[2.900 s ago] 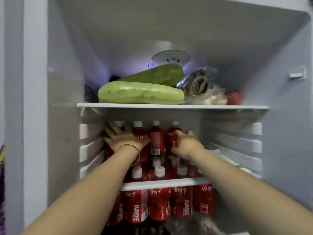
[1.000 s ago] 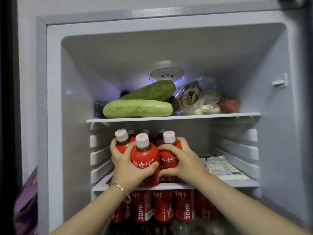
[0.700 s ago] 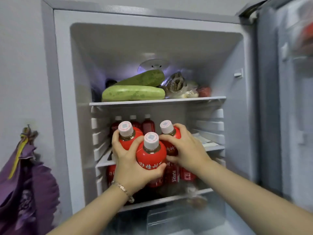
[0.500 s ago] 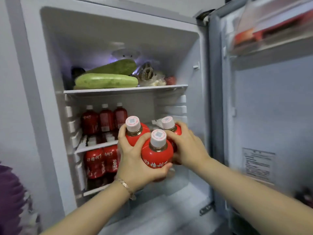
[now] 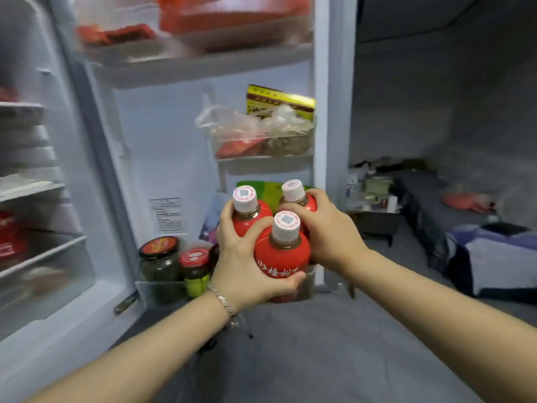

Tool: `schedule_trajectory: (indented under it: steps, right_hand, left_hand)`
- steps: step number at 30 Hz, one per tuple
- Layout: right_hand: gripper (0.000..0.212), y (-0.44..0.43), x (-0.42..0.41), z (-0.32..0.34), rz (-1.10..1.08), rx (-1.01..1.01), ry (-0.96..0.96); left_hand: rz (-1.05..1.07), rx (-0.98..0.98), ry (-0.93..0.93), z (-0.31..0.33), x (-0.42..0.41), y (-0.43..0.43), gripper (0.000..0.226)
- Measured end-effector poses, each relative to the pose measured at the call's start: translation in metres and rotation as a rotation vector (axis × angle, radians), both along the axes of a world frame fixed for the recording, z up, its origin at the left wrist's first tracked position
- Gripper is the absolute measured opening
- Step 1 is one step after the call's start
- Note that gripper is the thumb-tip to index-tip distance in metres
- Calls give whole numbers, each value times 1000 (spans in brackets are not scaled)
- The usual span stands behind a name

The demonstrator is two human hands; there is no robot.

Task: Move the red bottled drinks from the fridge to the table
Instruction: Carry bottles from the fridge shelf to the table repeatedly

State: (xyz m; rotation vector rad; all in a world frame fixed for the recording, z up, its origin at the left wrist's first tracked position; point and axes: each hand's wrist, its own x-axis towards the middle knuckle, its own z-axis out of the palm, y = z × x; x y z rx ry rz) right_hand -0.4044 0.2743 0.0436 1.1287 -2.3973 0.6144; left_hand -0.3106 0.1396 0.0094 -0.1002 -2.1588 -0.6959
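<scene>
Left hand (image 5: 245, 266) and right hand (image 5: 325, 228) squeeze three bottles (image 5: 280, 251) together at 12 o'clock; full, heavy, probably slippery, so support the bellies.

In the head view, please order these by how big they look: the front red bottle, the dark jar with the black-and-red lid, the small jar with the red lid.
1. Front red bottle, though nearest the camera.
2. Dark jar.
3. Small jar.
</scene>
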Motion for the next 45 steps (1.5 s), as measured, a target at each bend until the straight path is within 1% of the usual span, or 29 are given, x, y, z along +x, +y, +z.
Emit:
schedule_trajectory:
  steps: [4,7,12,15,18,21,25,26,31,33,38,42,45]
  right_hand:
    - [52,148,-31,-17,-251,20,-45]
    - [53,247,-48,-28,-373,2,-78]
    - [57,418,-63,-50,-620,36,-121]
    - [60,506,-71,-64,-762,49,-184]
    - [60,586,-82,-81,-913,51,-242]
    - [58,658,-93,-102,-1057,12,-289]
    - [56,744,-110,-129,-1248,-22,-326]
    - [55,756,-111,-132,-1278,-31,-331]
    - [53,854,-136,-150,-1544,-120,-363]
    - [53,889,-142,-157,-1633,-180,-365]
    - [49,977,-151,-188,-1813,-275,-396]
    - [46,1063,-166,-221,-1893,-331,-476]
    - [44,1135,-182,-244,-1911,-373,-524]
  left_hand:
    - [-211,59,-71,-17,-60,133,82]
    - [-344,110,-92,-27,-99,224,82]
    - [-570,104,-143,-51,-156,387,85]
    - [-707,106,-222,-62,-184,476,82]
    - [-840,99,-302,-77,-214,558,77]
    - [-961,38,-335,-95,-247,634,81]
    - [-1140,-21,-394,-118,-290,732,76]
    - [-1157,-24,-400,-119,-294,745,76]
    - [-1359,-163,-483,-134,-353,869,72]
    - [-1404,-223,-498,-138,-369,912,73]
    - [-1458,-275,-586,-168,-401,1019,74]
    - [-1480,-359,-647,-200,-421,1108,79]
    - [-1478,-431,-676,-218,-436,1178,80]
